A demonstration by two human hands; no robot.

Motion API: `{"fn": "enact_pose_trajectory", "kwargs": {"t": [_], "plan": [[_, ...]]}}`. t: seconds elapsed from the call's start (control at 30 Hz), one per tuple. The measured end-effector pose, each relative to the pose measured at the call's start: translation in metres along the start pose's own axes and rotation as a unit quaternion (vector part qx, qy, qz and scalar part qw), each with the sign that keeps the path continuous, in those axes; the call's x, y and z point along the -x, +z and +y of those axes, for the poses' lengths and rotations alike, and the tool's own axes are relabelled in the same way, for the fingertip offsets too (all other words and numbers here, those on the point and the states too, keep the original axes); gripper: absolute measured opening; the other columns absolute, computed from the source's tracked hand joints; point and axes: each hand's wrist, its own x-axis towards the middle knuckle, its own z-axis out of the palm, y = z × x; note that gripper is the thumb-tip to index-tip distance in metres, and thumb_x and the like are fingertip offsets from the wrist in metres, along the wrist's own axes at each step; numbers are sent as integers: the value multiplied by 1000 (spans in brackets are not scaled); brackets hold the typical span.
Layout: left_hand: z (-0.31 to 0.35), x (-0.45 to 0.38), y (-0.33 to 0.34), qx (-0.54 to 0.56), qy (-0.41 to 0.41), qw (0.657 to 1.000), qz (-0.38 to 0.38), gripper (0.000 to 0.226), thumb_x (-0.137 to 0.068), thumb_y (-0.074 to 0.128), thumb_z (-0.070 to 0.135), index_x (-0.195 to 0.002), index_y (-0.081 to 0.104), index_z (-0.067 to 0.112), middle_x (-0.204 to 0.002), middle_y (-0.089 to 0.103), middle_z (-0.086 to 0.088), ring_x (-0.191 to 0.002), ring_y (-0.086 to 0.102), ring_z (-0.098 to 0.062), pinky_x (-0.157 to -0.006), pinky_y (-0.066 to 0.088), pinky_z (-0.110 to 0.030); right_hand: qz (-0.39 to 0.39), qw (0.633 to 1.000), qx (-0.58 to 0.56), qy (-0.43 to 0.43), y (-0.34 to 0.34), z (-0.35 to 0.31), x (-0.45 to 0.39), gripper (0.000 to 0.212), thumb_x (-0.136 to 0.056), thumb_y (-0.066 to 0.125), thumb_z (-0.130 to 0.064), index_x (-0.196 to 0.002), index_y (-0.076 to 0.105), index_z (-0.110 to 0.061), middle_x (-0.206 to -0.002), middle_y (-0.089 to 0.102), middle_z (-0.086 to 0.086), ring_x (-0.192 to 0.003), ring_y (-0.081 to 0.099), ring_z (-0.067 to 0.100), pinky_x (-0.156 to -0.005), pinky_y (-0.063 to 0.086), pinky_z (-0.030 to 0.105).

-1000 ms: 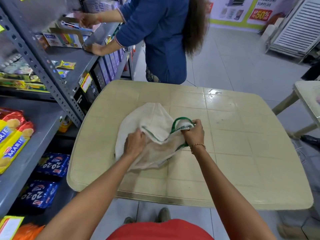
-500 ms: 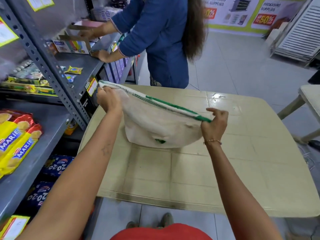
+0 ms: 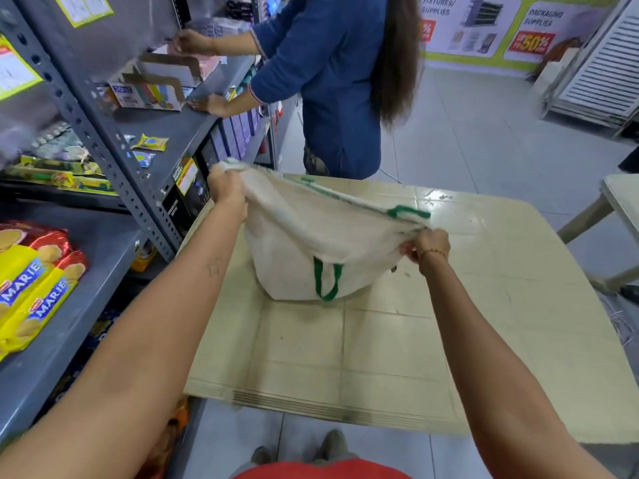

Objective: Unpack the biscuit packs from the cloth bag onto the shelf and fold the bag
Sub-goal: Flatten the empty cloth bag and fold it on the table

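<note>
The white cloth bag [image 3: 311, 243] with green handles hangs stretched over the beige table [image 3: 380, 357]. My left hand [image 3: 226, 186] grips its left top corner near the shelf post. My right hand [image 3: 427, 245] pinches the right top corner. One green handle [image 3: 326, 280] dangles in front of the bag, whose bottom touches the table. Yellow and red Marie biscuit packs [image 3: 33, 288] lie on the grey shelf [image 3: 79, 333] at the left. The bag looks limp; its inside is hidden.
A person in a blue top [image 3: 332, 84] stands beyond the table, both hands on the upper shelf by open cartons [image 3: 152, 88]. Small packets [image 3: 152, 143] lie on that shelf. A second table [image 3: 619, 198] stands at the right. My feet [image 3: 301, 451] are near the table's front edge.
The bag was crumpled on the table with both hands bunching it. I have lifted it and pulled its top edge taut between my hands; a green handle now hangs free in front.
</note>
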Motion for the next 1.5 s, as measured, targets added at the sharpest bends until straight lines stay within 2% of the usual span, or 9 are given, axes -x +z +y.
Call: {"fn": "enact_pose_trajectory", "kwargs": {"t": [0.1,0.23,0.43,0.63,0.83,1.0,1.13,1.33,1.5], "plan": [[32,-4,14,106,28,990,-85,26,-92,39,4,-112,53,16,-100,63,-6,-91,63,-24,-75,56,-36,-6,985,-131,-112,-2,-56,3,25,-83,34,-9,-98,53,-15,-107,60,14,-94,62,35,-74,59,46],[61,1,17,265,58,937,-218,26,-97,34,13,-117,52,14,-106,70,-8,-100,68,-23,-82,57,-39,3,918,-330,-221,-19,-102,19,32,-88,24,-6,-96,48,-26,-99,62,12,-75,66,26,-62,58,36],[9,22,-25,265,75,931,-240,36,-100,29,33,-103,62,21,-103,72,1,-97,66,-15,-76,54,-29,54,905,-306,-291,-36,-55,36,50,-80,24,-2,-114,51,-27,-100,63,4,-77,67,22,-53,56,29],[-130,41,-87,-33,-15,999,-38,26,-90,44,4,-95,64,21,-105,66,-9,-97,63,-29,-73,54,-37,63,988,0,-141,-41,83,28,63,-77,33,-8,-134,34,-32,-67,65,13,-44,59,27,-50,55,37],[-199,48,-153,-370,-186,909,-56,20,-87,51,-2,-96,68,0,-105,67,-23,-83,66,-37,-60,54,-34,14,958,282,-55,-59,177,39,22,-81,45,-17,-103,50,-20,-81,64,18,-56,66,32,-56,58,46],[-191,42,-165,-394,-283,863,-142,34,-75,61,13,-105,58,-4,-80,59,-14,-67,59,-29,-47,50,-24,-151,935,312,79,-68,186,49,15,-85,50,-7,-95,60,-13,-104,60,16,-83,65,33,-56,60,35],[-178,34,-159,-434,-229,850,-193,48,-76,74,34,-106,57,1,-103,58,-13,-86,62,-31,-55,49,-30,-225,943,206,130,-68,182,50,23,-83,58,6,-105,65,7,-102,66,20,-93,65,30,-81,57,36],[-181,33,-163,-629,-175,707,-270,30,-83,57,1,-112,62,-4,-109,66,-18,-102,65,-30,-70,50,-26,-175,958,103,202,-60,190,63,33,-83,70,-22,-94,60,7,-89,67,19,-78,68,33,-57,61,35],[-181,6,-168,-528,-237,781,-234,30,-84,61,-1,-112,59,-12,-109,63,-28,-85,65,-36,-72,59,-39,-78,954,221,187,-52,185,59,9,-79,61,1,-84,62,9,-88,62,22,-81,63,32,-70,53,38]]}}
